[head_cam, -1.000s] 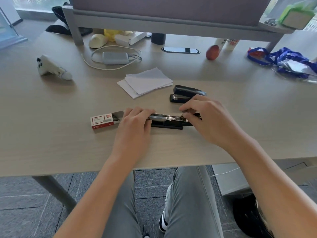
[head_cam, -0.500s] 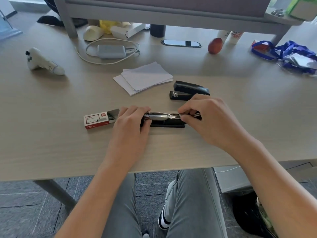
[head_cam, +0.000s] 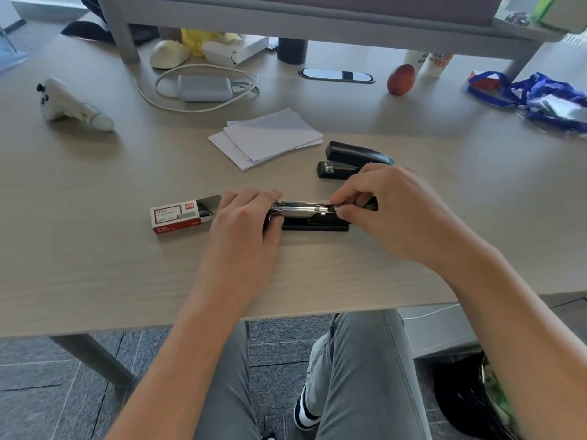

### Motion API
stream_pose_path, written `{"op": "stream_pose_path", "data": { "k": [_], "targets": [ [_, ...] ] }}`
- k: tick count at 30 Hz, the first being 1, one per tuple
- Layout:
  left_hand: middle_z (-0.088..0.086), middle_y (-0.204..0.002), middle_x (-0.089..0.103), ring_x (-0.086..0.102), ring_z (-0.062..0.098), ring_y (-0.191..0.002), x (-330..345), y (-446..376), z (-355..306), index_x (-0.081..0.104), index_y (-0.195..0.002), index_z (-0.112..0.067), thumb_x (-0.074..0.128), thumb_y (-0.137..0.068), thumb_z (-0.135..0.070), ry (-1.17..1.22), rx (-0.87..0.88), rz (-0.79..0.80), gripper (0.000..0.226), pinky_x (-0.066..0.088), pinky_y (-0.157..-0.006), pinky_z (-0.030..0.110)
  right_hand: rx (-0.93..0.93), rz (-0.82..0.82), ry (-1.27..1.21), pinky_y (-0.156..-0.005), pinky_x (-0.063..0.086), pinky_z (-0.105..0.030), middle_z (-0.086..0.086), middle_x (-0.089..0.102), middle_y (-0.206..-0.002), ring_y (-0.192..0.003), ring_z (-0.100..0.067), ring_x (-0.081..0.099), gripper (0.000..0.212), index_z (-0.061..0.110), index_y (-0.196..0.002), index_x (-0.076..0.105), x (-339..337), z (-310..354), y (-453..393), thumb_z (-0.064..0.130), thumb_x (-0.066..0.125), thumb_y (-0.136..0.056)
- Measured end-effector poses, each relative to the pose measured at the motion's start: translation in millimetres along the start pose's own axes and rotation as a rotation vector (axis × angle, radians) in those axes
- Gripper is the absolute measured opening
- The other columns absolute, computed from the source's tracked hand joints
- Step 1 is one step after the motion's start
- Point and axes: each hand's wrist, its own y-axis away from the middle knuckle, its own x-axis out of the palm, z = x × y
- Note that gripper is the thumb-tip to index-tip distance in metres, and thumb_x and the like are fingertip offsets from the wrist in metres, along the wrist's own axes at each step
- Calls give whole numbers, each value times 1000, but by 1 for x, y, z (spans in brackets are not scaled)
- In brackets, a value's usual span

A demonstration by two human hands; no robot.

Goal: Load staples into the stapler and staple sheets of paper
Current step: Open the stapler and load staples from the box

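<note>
An opened black stapler [head_cam: 309,217] lies flat on the desk, its shiny metal staple channel facing up. My left hand [head_cam: 246,223] grips its left end. My right hand [head_cam: 390,208] pinches at the right end of the channel with fingertips; whether a staple strip is between them is hidden. A red-and-white staple box [head_cam: 179,216], its drawer slid partly open, rests just left of my left hand. Behind it lies a small stack of white paper sheets [head_cam: 268,136]. A second, closed black stapler [head_cam: 352,160] sits behind my right hand.
A white controller [head_cam: 71,106] lies at the far left, a grey charger with cable [head_cam: 203,87] behind the papers. A red egg-shaped object [head_cam: 401,79] and blue lanyards [head_cam: 536,95] are at the back right. A grey shelf leg [head_cam: 122,30] stands at the back. The desk edge runs near my forearms.
Both hands stay on the opened stapler; my right fingertips have shifted slightly along the right end of the channel. The view has tilted a little.
</note>
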Motion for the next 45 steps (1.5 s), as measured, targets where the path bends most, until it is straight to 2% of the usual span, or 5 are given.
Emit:
{"op": "stream_pose_path", "data": {
  "k": [9,14,19,27,45],
  "targets": [
    [0,-113,68,56,19,-107,-2,0,-3,67,-123,-11,69,-89,-15,20,-47,-52,34,31,-92,15,-65,24,128,-78,53,-36,5,71,-98,-87,-22,67,22,25,-105,82,-3,10,-4,15,71,-89],
    [3,-105,70,62,22,-97,-3,0,-4,71,-116,-9,72,-86,-16,47,-48,-85,30,47,-97,40,-90,29,86,-77,55,-35,7,72,-86,-82,-20,68,14,22,-91,83,0,20,-10,13,74,-85],
    [2,-105,69,59,22,-98,0,-2,-1,72,-115,-11,71,-86,-16,44,-52,-92,29,39,-88,24,-115,-55,85,-75,55,-40,8,71,-90,-84,-19,66,13,21,-93,84,12,23,-4,15,74,-86],
    [3,-104,70,65,22,-94,-2,-1,-4,72,-113,-11,76,-83,-17,102,-102,-126,31,51,-92,39,-156,-200,115,-85,54,-42,9,75,-107,-97,-23,62,18,18,-106,81,25,14,25,17,72,-91],
    [0,-88,61,58,21,-79,-3,4,-4,75,-101,-14,73,-82,-19,53,-80,-132,19,50,-79,35,-50,-174,104,-86,49,-39,2,68,-102,-99,-24,57,25,13,-107,79,27,20,23,8,62,-90]
  ]
}}
